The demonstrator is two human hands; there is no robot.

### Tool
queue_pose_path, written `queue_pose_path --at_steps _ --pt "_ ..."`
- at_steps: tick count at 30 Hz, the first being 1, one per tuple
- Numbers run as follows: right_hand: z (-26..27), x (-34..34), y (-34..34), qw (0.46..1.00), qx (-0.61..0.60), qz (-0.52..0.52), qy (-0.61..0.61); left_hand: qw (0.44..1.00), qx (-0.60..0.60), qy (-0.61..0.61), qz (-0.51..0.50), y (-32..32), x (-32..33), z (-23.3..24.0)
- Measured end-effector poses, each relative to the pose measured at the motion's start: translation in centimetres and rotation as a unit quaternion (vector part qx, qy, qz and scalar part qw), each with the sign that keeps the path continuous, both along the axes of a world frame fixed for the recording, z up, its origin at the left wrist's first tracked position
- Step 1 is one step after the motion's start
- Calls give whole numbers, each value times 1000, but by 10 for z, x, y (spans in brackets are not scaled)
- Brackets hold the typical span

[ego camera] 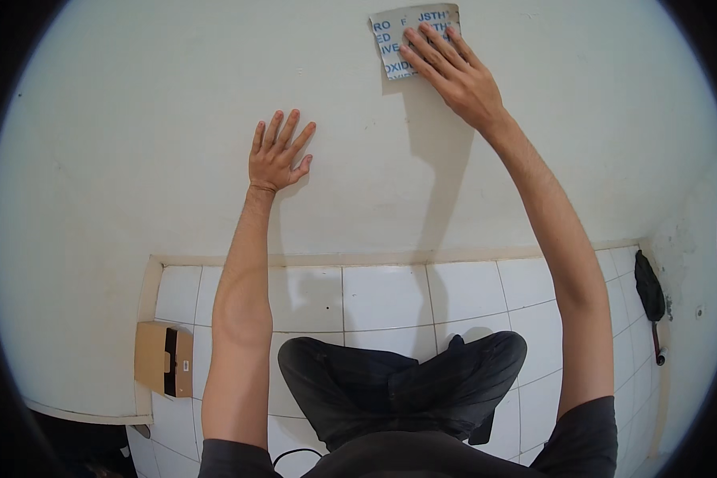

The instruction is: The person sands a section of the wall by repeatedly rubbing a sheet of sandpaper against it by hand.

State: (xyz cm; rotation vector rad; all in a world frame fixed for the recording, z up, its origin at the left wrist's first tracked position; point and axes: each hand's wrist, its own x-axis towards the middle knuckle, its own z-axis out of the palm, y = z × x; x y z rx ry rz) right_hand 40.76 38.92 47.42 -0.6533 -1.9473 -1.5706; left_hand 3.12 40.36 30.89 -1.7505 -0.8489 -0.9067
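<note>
Flat against the pale painted wall (346, 179), my left hand (275, 154) rests with its fingers spread and nothing in it. Higher up and to the right, my right hand (460, 77) presses a sheet of sandpaper (391, 51) to the same wall. The sheet's grey backing bears blue printing and faces me; its top edge looks slightly curled. My fingers cover its right and middle part, and the abrasive side is hidden against the wall.
White floor tiles (385, 297) meet the wall along a beige skirting (388, 257). A cardboard box (152, 358) stands at the left by the wall corner. A folded dark umbrella (649, 287) leans at the right wall. A black cable (296, 451) lies near my bent legs (358, 373).
</note>
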Motion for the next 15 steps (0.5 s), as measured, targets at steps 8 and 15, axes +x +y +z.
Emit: queue_pose_path --at_steps 8,15 --pt "-36 2 -10 999 -31 -2 23 1000 -18 -14 -2 -1 0 -1" --pt "-74 11 -17 997 -77 -3 14 1000 -19 -18 -9 0 0 -2"
